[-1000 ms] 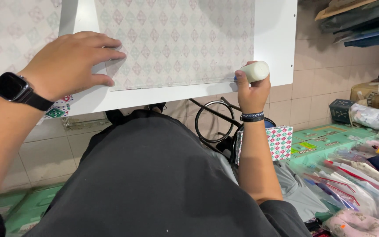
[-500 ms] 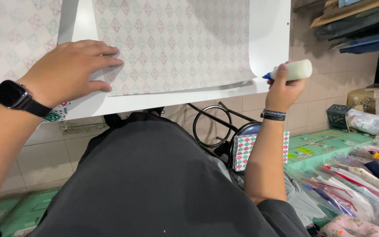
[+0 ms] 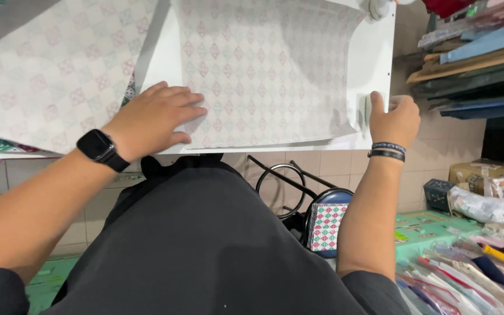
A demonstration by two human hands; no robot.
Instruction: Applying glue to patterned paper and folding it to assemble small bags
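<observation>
A pale sheet with a small diamond pattern (image 3: 269, 70) lies on a white board (image 3: 374, 58). My left hand (image 3: 153, 119), a black watch (image 3: 95, 146) on its wrist, rests flat on the sheet's lower left corner with fingers spread. My right hand (image 3: 395, 119) is closed around a pale glue stick (image 3: 368, 111). The stick lies against the board just beyond the sheet's lower right edge, and its tip is hidden. A second patterned sheet (image 3: 48, 76) lies to the left, partly under my left forearm.
Stacked folded sheets and fabrics fill shelves (image 3: 473, 58) at the right. Below the board are a black metal stool frame (image 3: 281, 181), a patterned box (image 3: 325, 224) and plastic-wrapped packets (image 3: 468, 268) on a green surface.
My right hand carried the glue stick from the sheet's bottom edge out to the right and up to its right edge. My left hand stayed pressed on the sheet.
</observation>
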